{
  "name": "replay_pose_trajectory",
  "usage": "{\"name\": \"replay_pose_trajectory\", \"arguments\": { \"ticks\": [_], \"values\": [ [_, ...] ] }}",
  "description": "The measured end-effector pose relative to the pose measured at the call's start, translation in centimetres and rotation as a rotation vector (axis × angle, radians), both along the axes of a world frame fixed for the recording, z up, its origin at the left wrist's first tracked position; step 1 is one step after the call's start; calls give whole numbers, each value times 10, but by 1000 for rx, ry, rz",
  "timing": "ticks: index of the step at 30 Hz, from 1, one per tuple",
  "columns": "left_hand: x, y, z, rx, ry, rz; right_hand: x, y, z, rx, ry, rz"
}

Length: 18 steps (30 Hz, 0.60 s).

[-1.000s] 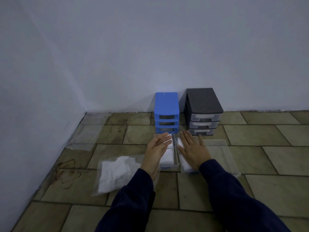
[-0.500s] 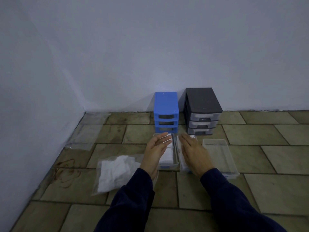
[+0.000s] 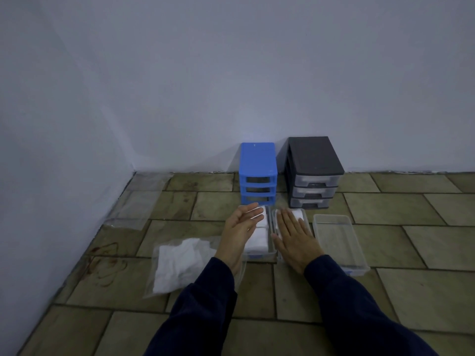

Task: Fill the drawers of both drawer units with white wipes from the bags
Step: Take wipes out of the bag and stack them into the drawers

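A blue drawer unit [image 3: 258, 173] with its three slots vacant stands against the wall, a black drawer unit [image 3: 314, 173] beside it with clear drawers in place. Three clear drawers lie on the floor in front. The left drawer [image 3: 259, 254] holds white wipes [image 3: 258, 238]. My left hand [image 3: 240, 231] hovers open over it, palm turned right. My right hand [image 3: 293, 233] lies flat, palm down, on wipes in the middle drawer [image 3: 303, 214]. The right drawer [image 3: 339, 242] has nothing in it. A clear bag of white wipes [image 3: 180, 263] lies left of my left arm.
Flat clear plastic bags [image 3: 138, 204] lie on the tiled floor near the left wall. White walls meet in the corner at left. Bare floor tiles stretch to the right of the units.
My right hand has slid left, uncovering the empty right drawer, and now lies flat on the middle drawer's wipes. My left hand has hardly moved.
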<state>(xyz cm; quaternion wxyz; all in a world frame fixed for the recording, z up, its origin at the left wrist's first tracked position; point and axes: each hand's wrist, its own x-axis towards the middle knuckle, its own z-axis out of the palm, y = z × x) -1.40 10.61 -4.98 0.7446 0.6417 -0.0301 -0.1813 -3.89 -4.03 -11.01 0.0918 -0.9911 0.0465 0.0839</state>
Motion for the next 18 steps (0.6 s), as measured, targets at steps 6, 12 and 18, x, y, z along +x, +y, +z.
{"name": "replay_pose_trajectory", "arguments": {
  "ticks": [6, 12, 18],
  "values": [
    [-1, 2, -1, 15, -7, -8, 0, 0, 3, 25, 29, -2],
    [-3, 6, 4, -7, -22, -9, -3, -2, 5, 89, -2, 6],
    [-7, 10, 9, -22, -23, -5, -14, -3, 12, 83, -111, -5]
  ]
}}
